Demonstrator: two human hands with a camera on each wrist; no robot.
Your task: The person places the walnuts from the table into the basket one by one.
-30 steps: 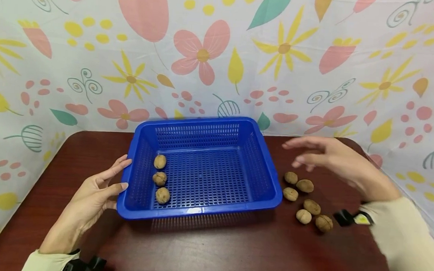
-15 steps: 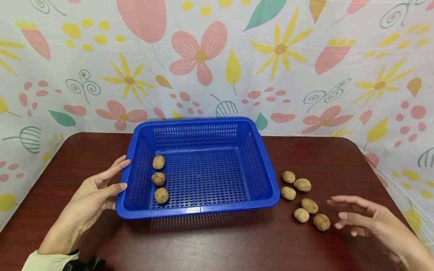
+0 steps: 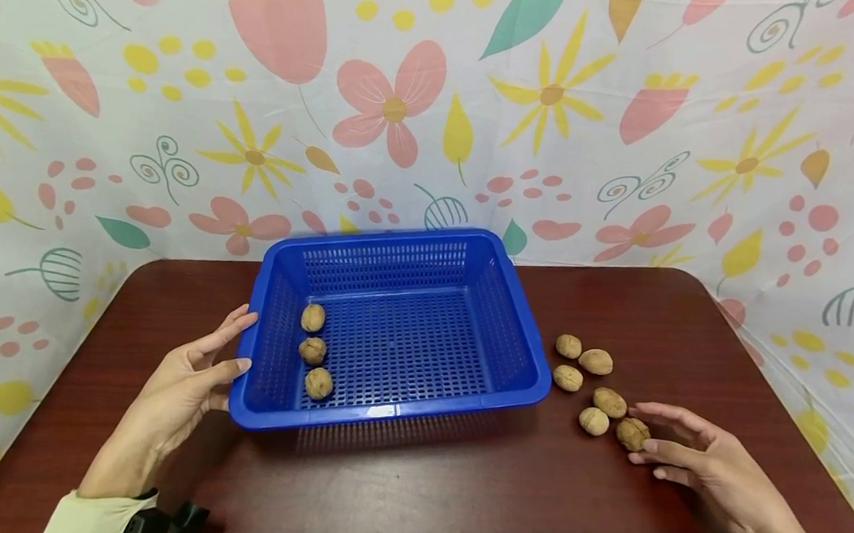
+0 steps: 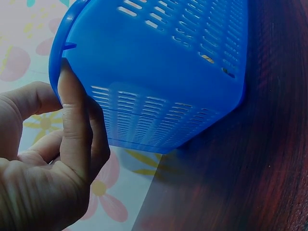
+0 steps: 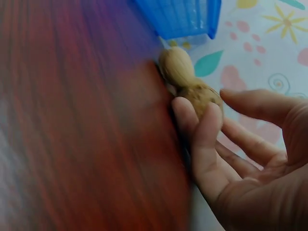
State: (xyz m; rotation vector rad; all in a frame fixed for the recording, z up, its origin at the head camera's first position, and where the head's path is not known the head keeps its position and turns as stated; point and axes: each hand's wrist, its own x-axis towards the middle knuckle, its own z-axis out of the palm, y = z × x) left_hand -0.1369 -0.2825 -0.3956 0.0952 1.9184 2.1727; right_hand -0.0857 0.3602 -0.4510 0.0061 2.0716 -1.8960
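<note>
At the basket's left side, my left hand grips the rim of a blue plastic basket between thumb and fingers, as the left wrist view also shows. Three walnuts lie in a row along the basket's left inner side. To the right, my right hand has its thumb and fingers round the nearest walnut of a loose group on the table. In the right wrist view, the fingertips touch this walnut, and a paler walnut lies just beyond it.
Several other walnuts lie on the dark wooden table between the basket and my right hand. A flower-patterned cloth hangs behind the table's far edge.
My right hand has moved down and toward the near side of the table, then left onto the nearest walnut. The left hand and the basket have stayed in place.
</note>
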